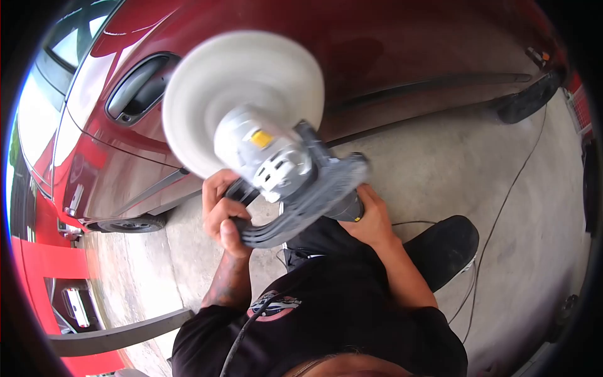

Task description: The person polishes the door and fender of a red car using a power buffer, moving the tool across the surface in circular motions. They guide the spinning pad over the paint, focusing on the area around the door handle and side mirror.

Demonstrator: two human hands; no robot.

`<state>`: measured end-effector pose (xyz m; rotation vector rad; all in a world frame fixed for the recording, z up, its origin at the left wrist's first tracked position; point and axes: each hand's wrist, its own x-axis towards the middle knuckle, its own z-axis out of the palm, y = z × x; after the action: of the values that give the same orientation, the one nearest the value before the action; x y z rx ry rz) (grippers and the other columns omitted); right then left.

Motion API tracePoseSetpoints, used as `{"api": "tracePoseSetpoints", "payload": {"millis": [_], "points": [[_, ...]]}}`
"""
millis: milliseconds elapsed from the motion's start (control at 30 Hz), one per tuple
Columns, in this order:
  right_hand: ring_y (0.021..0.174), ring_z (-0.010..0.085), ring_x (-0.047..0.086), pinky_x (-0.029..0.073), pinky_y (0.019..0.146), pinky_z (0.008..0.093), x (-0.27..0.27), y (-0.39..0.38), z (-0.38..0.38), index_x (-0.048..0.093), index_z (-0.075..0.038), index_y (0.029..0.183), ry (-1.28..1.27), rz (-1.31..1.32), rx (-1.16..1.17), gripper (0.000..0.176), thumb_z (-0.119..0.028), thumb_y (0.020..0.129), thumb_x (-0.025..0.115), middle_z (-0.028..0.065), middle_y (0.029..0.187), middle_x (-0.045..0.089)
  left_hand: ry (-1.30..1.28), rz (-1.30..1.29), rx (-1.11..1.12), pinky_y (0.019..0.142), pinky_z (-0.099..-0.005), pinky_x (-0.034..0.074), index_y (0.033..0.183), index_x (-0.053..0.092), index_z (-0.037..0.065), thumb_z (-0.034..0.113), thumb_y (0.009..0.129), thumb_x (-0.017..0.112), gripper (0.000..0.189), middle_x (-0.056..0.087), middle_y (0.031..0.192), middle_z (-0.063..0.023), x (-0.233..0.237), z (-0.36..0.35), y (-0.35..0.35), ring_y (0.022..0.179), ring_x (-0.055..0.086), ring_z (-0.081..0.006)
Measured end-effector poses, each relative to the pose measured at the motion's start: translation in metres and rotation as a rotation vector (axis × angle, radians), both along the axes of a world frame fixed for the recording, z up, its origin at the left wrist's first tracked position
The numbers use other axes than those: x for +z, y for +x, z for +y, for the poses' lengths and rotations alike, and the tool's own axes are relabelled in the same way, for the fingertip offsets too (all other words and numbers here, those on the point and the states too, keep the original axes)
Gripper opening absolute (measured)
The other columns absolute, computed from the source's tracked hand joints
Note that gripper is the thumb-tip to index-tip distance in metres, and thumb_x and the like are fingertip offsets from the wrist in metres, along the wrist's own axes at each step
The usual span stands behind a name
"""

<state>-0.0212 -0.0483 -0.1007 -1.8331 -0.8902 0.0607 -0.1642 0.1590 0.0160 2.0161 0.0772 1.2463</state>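
Observation:
My left hand (226,210) is wrapped round the curved black front handle of a car polisher (276,166). Farther back, my right hand (370,220) grips the polisher's dark rear body, its fingers partly hidden beneath it. The tool is held tilted in front of my torso. Its round white polishing pad (251,69) looks blurred and faces the dark red car door (408,56), overlapping the panel in this view. Just left of the pad is the black door handle (139,91).
A power cord (502,207) trails across the concrete floor (427,169) on the right, near my shoe (443,251). Another cord (237,342) runs over my shirt. A car wheel (132,224) and a grey curved bar (125,334) are at the left.

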Motion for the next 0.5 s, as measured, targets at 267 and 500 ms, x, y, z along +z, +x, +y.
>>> {"api": "tracePoseSetpoints", "payload": {"millis": [267, 500], "points": [[0.095, 0.0361, 0.071, 0.058, 0.08, 0.0411, 0.082, 0.017, -0.07, 0.064, -0.003, 0.121, -0.278, -0.28, -0.153, 0.056, -0.015, 0.069, 0.081, 0.0151, 0.113, 0.07, -0.317, -0.144, -0.198, 0.092, -0.0418, 0.041, 0.063, 0.05, 0.0, 0.048, 0.1, 0.038, 0.062, 0.046, 0.122, -0.0252, -0.044, -0.029, 0.017, 0.107, 0.056, -0.0346], [0.096, 0.0422, 0.069, 0.055, 0.082, 0.0412, 0.191, 0.021, -0.089, 0.063, 0.0, 0.121, -0.304, -0.522, -0.383, 0.053, -0.01, 0.071, 0.077, 0.0199, 0.11, 0.069, -0.32, -0.376, -0.473, 0.087, -0.04, 0.047, 0.062, 0.053, 0.0, 0.052, 0.1, 0.038, 0.067, 0.045, 0.123, -0.0231, 0.029, -0.021, 0.085, 0.104, 0.056, -0.0327]]}}
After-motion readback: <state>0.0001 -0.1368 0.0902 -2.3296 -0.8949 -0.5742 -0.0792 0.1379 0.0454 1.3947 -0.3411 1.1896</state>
